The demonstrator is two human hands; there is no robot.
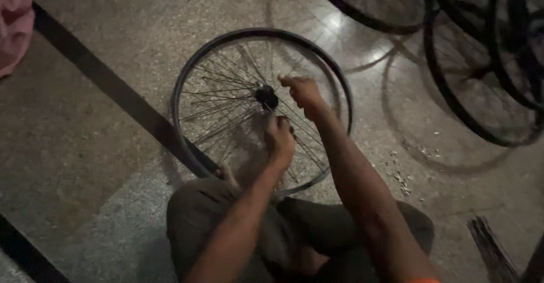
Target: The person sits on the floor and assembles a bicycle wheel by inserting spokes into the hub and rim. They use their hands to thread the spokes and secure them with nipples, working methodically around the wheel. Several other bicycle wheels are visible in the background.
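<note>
1. The speckled stone floor (pixel 85 164) carries everything.
2. The black-rimmed spoked bicycle wheel (pixel 195 67) lies flat on it before my knees.
3. More black wheels (pixel 470 90) lean at upper right.
4. My right hand (pixel 303 92) is curled shut beside the black hub (pixel 266 97), grip pinching a spoke.
5. My left hand (pixel 280 141) presses closed on spokes below the hub.
</note>
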